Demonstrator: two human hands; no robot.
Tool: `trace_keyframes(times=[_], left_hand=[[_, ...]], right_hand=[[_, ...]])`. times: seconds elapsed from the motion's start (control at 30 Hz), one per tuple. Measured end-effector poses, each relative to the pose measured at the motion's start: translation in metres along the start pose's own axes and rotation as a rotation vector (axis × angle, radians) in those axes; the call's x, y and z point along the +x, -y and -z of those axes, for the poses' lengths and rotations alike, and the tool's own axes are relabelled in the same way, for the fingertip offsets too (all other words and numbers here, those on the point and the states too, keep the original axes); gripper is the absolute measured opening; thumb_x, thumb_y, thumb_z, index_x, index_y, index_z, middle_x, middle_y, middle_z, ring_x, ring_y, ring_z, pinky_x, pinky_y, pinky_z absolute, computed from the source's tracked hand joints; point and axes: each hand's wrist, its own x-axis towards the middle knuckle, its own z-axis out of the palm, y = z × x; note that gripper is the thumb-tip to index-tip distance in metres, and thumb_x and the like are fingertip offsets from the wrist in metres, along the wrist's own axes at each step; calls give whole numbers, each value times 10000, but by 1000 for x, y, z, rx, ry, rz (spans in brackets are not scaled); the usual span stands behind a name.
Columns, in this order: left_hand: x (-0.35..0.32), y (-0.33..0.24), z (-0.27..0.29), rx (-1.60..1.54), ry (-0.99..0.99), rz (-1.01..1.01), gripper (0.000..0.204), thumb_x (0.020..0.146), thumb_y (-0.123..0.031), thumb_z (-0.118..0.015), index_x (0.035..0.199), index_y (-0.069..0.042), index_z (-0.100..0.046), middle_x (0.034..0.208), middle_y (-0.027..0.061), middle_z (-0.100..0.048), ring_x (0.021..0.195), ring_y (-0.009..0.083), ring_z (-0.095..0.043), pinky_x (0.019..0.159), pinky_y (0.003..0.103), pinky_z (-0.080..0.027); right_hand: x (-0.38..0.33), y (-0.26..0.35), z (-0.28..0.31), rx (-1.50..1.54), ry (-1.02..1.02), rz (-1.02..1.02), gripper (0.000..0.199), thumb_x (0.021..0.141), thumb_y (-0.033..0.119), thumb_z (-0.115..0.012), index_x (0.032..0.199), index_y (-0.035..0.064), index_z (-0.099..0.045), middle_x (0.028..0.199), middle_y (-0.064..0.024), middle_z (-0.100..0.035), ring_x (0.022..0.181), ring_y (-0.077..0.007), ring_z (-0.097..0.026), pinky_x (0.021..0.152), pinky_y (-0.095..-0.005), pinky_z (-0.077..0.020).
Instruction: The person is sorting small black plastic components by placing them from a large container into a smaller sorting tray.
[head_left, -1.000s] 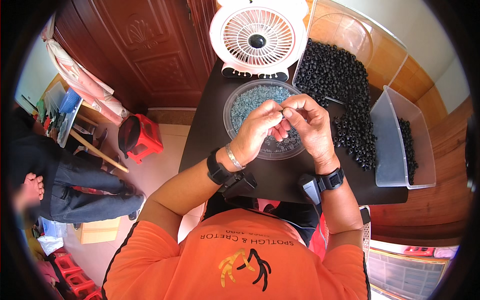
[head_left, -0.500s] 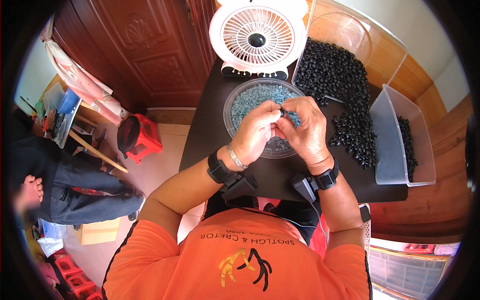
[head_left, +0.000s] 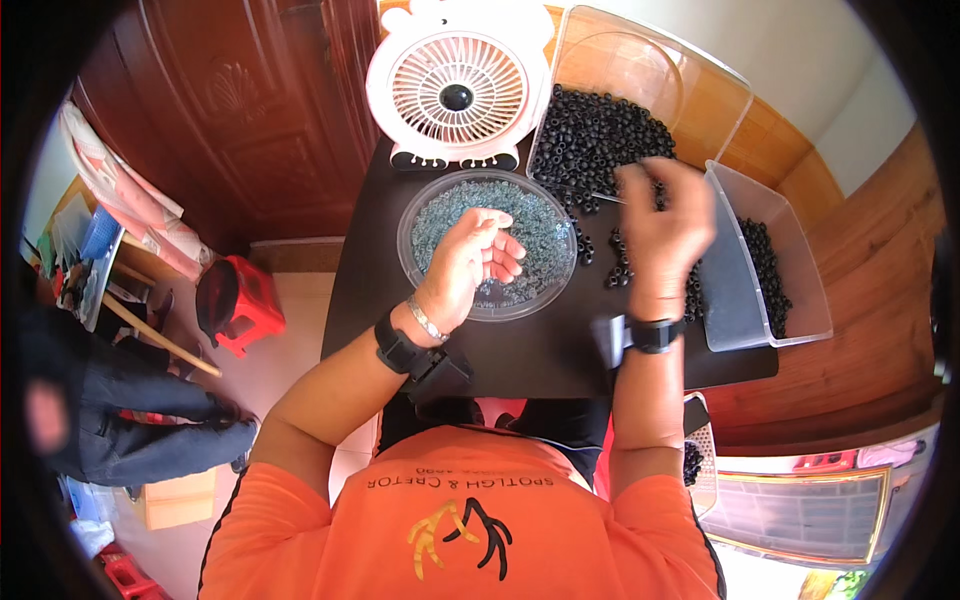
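Above the near side of a round clear tub (head_left: 407,262) hovers my left hand (head_left: 468,262), its fingers loosely curled and the thumb held apart; nothing shows in it. Many small clear bluish ring-like pieces (head_left: 540,228) fill the tub. My right hand (head_left: 672,225), smeared by motion, is over the black pieces on the right side of the table, so whether it holds anything is unclear. Small black ring-shaped pieces (head_left: 600,130) spill from a tipped clear box (head_left: 695,62) onto the dark table (head_left: 545,360). Part of that spill is hidden behind my right hand.
A white animal-shaped fan (head_left: 457,97) stands behind the tub. To the right, a translucent bin (head_left: 735,295) holds more black pieces (head_left: 763,270). Off to the left are a red stool (head_left: 255,305), a wooden door (head_left: 235,130) and another person in dark trousers (head_left: 170,430).
My hands have come apart from over the tub, where they held a small black piece together. The right has swung right to the black pieces; the left stays by the tub, its fingers loosened.
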Motion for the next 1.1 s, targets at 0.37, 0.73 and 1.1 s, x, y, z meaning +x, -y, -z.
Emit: trace_keyframes(times=[0.37,0.73,1.1], left_hand=[[4,-10,2,107,-86,57,306,919,-284,-482,1112,-48,-511,879,101,-610,756,169,-597,688,275,-457],[5,-8,5,120,-117,69,304,914,-293,-495,1105,-57,-523,855,84,-609,740,157,-597,671,263,-460],[9,-5,6,139,-75,121,284,921,-312,-503,1060,-68,-544,838,65,-604,736,150,-595,661,259,-462]], right_hand=[[-11,-74,-14,-147,280,-82,165,764,121,-686,919,64,-692,948,-113,-668,943,-319,-593,862,-402,-466],[-57,-89,-56,-110,801,-16,161,730,66,-689,891,75,-679,903,-96,-622,951,-296,-587,843,-387,-499],[-57,-101,-49,-70,880,-113,149,725,63,-668,871,36,-651,908,-147,-653,864,-336,-628,785,-406,-502]])
